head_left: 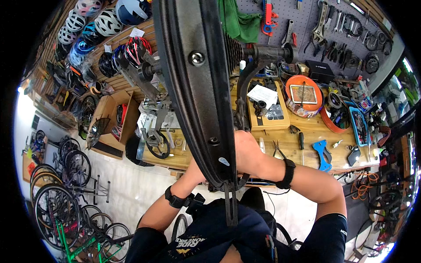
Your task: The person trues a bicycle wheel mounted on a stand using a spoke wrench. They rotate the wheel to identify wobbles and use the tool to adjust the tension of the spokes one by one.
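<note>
Where the black bicycle wheel rim (199,96) runs from 12 o'clock down to 6 o'clock, close to the camera, the two hands come up on either side of its lower half. The right hand (248,151) is at 4 o'clock, just beside the rim's edge, its back showing; the left hand (198,172), near 7 o'clock, is mostly hidden behind the rim. The fingers of both are out of sight, so whether they are spread, pressed together or pinching something I cannot tell. A cassette (233,52) shows beyond the rim between 12 and 1 o'clock. On the wooden table (315,128), a shallow cardboard box (287,115) and a round orange tub (300,79) sit toward 2 o'clock, with pliers (279,151), a screwdriver (301,141) and a blue tool (322,158) around 3 o'clock. Helmets (108,22) hang between 10 and 11 o'clock.
</note>
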Demonstrator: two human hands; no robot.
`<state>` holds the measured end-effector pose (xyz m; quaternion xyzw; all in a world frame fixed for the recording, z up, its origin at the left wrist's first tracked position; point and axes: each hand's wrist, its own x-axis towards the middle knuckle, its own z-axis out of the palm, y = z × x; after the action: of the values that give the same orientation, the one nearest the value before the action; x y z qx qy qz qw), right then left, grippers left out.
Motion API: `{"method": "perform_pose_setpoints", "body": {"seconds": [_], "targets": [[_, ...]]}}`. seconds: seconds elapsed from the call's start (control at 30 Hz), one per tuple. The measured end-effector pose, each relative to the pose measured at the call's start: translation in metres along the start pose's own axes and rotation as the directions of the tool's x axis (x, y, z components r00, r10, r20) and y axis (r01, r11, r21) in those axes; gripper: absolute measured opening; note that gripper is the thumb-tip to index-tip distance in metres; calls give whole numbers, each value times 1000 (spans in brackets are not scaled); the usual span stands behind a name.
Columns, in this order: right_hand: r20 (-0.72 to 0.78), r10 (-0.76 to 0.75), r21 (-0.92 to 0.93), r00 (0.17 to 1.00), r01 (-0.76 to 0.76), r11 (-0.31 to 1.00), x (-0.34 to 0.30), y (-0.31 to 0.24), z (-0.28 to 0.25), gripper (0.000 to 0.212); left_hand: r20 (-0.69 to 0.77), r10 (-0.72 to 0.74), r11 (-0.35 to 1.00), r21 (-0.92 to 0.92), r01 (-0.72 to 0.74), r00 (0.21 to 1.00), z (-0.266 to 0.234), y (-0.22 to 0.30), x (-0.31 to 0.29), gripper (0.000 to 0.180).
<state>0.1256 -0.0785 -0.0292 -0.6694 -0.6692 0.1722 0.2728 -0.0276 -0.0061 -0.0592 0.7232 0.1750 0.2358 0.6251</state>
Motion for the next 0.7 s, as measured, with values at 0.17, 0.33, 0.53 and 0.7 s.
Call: {"method": "perform_pose_setpoints", "body": {"seconds": [0.17, 0.33, 0.53, 0.7], "targets": [[108, -373, 661, 922, 214, 719, 6, 26, -16, 28, -19, 11, 991, -131, -14, 1000, 3, 0, -1, 67], [540, -442, 823, 716, -340, 456, 15, 49, -34, 31, -15, 1, 979, -204, -4, 1000, 7, 15, -1, 72], [448, -274, 691, 851, -136, 710, 15, 43, -26, 30, -42, -52, 974, -224, 42, 998, 8, 10, -6, 72], [140, -312, 720, 940, 119, 683, 7, 40, -7, 27, -112, 111, 991, -62, -118, 987, 7, -3, 2, 60]]}}
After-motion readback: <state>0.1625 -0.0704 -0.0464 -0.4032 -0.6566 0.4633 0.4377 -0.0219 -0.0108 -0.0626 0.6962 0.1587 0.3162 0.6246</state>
